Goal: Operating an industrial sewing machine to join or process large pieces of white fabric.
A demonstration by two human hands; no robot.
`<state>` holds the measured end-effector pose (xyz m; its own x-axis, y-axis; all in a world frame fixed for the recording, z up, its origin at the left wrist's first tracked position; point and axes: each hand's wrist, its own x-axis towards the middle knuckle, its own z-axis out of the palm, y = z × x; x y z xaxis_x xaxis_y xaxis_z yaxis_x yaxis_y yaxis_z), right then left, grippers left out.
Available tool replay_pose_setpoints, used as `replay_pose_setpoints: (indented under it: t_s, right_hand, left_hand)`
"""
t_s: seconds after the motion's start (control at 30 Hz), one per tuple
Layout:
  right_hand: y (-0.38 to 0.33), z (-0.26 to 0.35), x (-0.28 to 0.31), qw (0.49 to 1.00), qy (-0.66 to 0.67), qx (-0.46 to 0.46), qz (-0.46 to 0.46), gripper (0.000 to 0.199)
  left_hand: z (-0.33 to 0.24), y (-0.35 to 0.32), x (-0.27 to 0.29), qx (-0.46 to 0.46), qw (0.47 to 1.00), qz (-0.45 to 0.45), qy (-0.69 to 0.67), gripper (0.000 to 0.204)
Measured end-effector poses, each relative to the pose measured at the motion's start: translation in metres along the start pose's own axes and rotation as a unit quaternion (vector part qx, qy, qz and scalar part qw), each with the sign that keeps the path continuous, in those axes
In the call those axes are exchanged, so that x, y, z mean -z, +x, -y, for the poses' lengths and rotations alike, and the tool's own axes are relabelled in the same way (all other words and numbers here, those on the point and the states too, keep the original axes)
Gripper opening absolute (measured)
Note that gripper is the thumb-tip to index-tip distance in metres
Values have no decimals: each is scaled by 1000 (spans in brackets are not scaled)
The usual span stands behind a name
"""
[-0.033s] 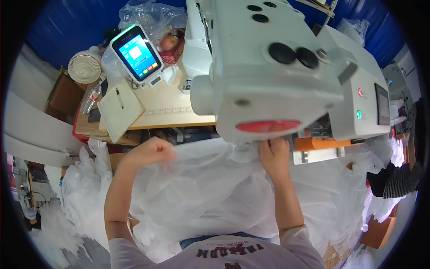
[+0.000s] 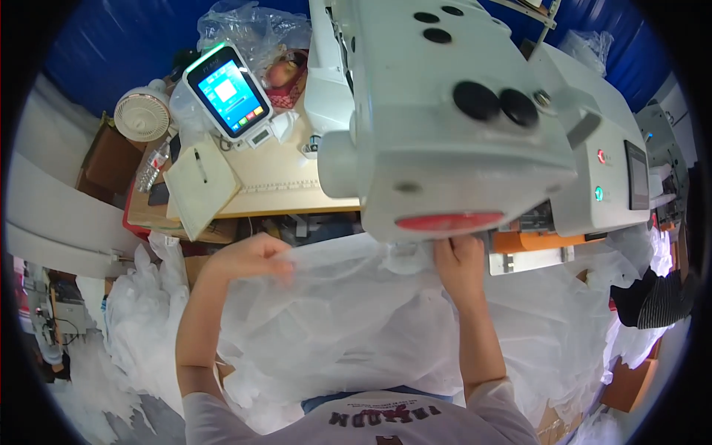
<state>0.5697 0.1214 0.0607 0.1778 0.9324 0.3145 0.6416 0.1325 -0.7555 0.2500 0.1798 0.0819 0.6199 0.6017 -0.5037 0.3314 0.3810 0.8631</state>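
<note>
Fabric (image 2: 348,319): thin, white, translucent, matt, crinkled non-woven cloth.
Sewing machine (image 2: 452,126): smooth, painted grey-white casing, faintly glossy.
Tabletop (image 2: 278,185): pale wood, matt.
Screen (image 2: 226,90): glossy glass, white plastic frame.
Bag (image 2: 252,30): clear, shiny plastic.

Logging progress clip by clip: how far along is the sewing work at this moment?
Done: heaps of thin white fabric lie at the left, though whether sewn cannot be told. In hand: the left hand grips the edge of the sheer white fabric sheet, and the right hand presses it under the grey-white sewing machine head. Left: most of the sheet lies bunched over the lap.
</note>
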Motion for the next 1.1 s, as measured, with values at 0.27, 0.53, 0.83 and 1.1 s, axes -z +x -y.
replay_pose_setpoints:
  t_s: [0.27,0.53,0.83,1.1]
  right_hand:
    - [-6,-45,-7,999,37,-7,-11,12]
    - [-22,-53,16,998,14,-44,43,37]
    - [-20,-10,-40,997,47,58,38,47]
    - [-50,-12,56,972,48,-228,12,49]
  left_hand:
    - [12,-10,19,-5,999,-23,34,13]
    - [87,-214,75,28,964,-264,-35,17]
    - [122,-315,95,54,915,-396,56,15]
    - [147,-247,91,-14,873,-439,212,13]
